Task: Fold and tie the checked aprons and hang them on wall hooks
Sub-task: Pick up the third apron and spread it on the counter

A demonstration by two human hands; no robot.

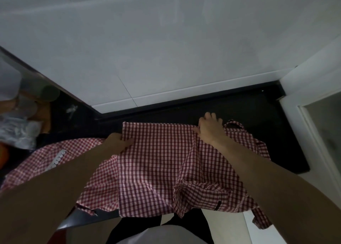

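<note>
Checked apron (156, 162) lay spread on the dark surface (258, 110), so folds stay square. Left hand (118, 142) pinched its 9 o'clock edge; right hand (208, 129) probably gripped the 1 o'clock corner, fingers partly hidden.

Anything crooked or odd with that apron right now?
Yes: the apron being folded is bunched and creased at its near right corner, and cloth hangs off the counter edge there. No damage or spill shows.
</note>
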